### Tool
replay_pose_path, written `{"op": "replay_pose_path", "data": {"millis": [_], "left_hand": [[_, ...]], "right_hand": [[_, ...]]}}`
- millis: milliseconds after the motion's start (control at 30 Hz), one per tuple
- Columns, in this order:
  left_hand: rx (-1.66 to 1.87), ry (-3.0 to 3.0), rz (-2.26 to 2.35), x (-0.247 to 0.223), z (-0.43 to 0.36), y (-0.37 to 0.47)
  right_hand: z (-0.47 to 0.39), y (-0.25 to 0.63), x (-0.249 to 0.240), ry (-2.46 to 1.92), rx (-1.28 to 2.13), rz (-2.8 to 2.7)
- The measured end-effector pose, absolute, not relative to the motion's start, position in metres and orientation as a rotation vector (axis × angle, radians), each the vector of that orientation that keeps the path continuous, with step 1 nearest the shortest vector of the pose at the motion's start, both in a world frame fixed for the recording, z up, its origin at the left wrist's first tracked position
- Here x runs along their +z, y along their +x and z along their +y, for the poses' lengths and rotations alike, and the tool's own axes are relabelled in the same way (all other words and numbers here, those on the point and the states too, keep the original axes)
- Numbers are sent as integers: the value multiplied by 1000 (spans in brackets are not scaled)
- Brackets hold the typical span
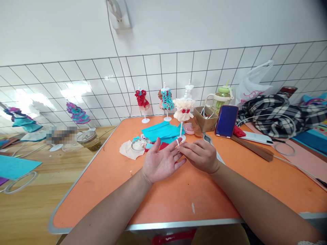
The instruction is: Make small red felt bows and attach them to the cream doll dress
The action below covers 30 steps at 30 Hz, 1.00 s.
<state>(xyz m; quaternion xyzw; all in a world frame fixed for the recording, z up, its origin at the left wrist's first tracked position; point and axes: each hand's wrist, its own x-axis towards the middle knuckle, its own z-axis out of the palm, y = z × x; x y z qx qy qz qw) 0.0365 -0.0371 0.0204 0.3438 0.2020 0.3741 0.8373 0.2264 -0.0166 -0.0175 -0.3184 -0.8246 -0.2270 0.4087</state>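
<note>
My left hand [162,163] is held palm up above the orange table, fingers spread, with a narrow white band [178,142] around one finger. My right hand [200,156] is closed in a pinch at the lower end of that band, its fingertips against the left fingers. Just beyond them stands a small white dress form in a cream ruffled dress [183,110] with a red bow. Turquoise crepe paper [158,132], a cream paper piece [130,150] and a round roll of tape [139,144] lie behind my left hand.
Small dress forms in a red outfit [141,99] and a turquoise one [167,99] stand by the wall. To the right are a cardboard box [205,119], a phone [227,120], a green-lidded bottle [223,97] and plaid cloth [270,110]. A glass jar [89,140] stands left.
</note>
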Motion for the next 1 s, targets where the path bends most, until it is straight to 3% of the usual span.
{"op": "replay_pose_path", "data": {"millis": [233,533,800,900,1000], "left_hand": [[778,757,444,20,-36,38],[725,794,445,1,-28,33],[684,1284,979,0,-20,26],[705,1459,1148,2,-17,25],[742,1526,1065,-1,-20,30]], "right_hand": [[-18,224,-20,-854,-482,-2068],[-14,220,-12,-1035,89,-1725],[-2,216,-20,-1175,510,-1487],[2,220,-22,-1277,484,-1410],[3,222,-24,-1334,248,-1519]]}}
